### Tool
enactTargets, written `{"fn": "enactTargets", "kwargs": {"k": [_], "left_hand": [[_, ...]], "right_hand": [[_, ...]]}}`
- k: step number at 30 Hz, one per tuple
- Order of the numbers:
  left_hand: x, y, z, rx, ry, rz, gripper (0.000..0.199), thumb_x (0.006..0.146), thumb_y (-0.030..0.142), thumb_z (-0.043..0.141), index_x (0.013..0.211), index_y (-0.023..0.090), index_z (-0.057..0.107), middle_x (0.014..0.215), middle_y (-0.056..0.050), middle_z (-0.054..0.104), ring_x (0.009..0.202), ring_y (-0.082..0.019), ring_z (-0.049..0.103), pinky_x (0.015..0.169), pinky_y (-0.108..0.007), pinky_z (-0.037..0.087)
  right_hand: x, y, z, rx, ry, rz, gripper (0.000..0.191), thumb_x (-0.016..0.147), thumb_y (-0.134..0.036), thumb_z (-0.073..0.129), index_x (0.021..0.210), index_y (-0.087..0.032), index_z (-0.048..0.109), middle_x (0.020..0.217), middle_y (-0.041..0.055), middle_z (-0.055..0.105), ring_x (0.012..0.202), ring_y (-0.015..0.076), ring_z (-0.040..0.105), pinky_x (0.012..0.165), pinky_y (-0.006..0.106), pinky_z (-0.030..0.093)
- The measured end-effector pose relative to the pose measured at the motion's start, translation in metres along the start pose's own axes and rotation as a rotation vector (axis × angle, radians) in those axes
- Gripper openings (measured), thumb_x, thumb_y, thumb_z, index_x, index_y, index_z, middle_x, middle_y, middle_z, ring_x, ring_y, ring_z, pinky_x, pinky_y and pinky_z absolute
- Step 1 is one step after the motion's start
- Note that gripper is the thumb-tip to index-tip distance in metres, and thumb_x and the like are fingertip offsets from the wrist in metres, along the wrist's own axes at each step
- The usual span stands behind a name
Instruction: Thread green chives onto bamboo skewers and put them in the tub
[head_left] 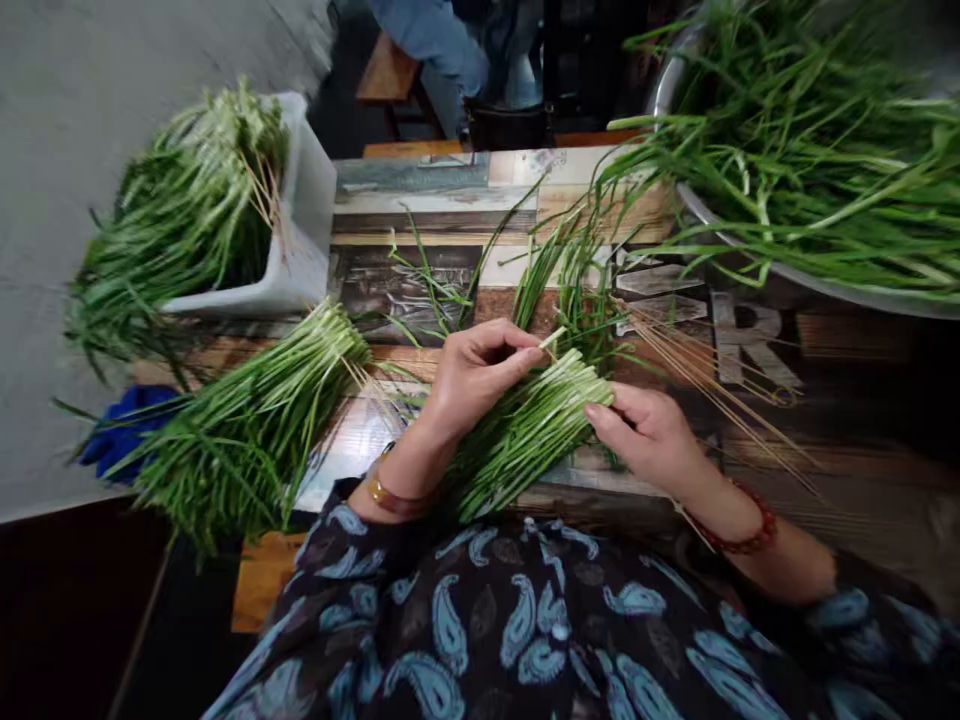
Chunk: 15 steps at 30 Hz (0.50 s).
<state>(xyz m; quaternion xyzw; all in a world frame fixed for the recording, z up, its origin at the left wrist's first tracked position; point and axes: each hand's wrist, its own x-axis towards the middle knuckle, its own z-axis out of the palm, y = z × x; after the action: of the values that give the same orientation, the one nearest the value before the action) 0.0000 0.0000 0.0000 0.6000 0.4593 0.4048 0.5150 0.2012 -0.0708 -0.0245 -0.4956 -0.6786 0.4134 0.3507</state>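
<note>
A flat row of Chinese chives (525, 430) lies in front of me, its pale cut ends facing away and its green leaves running toward my body. At the row's far left corner, my left hand (480, 375) pinches a single chive stem (553, 338) between thumb and finger. My right hand (649, 430) is closed at the row's right edge, around a thin bamboo skewer (696, 528) whose end shows below the wrist. Most of that skewer is hidden by the stems and my hand.
Loose chives (562, 270) and bare bamboo skewers (720, 390) lie beyond my hands. A large metal bowl (817, 285) of chives stands back right. At left are a white bin (311, 200) of skewered chives, another skewered bunch (255, 430) and a blue glove (127, 425). A person's leg (435, 45) shows behind.
</note>
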Motion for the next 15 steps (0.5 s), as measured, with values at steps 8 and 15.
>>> {"fn": "enactTargets", "kwargs": {"k": [8, 15], "left_hand": [[0.0010, -0.0024, -0.0040, 0.061, -0.027, 0.059, 0.011, 0.077, 0.025, 0.073, 0.071, 0.016, 0.074, 0.069, -0.001, 0.067, 0.066, -0.011, 0.057, 0.065, -0.024, 0.043], [-0.0001, -0.0003, -0.0058, -0.010, -0.156, -0.045, 0.016, 0.077, 0.027, 0.074, 0.069, 0.014, 0.071, 0.067, -0.001, 0.064, 0.063, -0.010, 0.054, 0.062, -0.024, 0.041]], "right_hand": [[0.0022, -0.0036, 0.0003, 0.018, 0.000, -0.031, 0.023, 0.093, -0.025, 0.049, 0.072, -0.017, 0.057, 0.059, -0.0034, 0.047, 0.053, 0.0094, 0.043, 0.053, 0.022, 0.035], [0.0029, -0.0051, 0.0022, 0.028, 0.035, -0.065, 0.027, 0.092, -0.024, 0.049, 0.066, -0.020, 0.047, 0.054, -0.0047, 0.043, 0.049, 0.0086, 0.038, 0.051, 0.023, 0.032]]}}
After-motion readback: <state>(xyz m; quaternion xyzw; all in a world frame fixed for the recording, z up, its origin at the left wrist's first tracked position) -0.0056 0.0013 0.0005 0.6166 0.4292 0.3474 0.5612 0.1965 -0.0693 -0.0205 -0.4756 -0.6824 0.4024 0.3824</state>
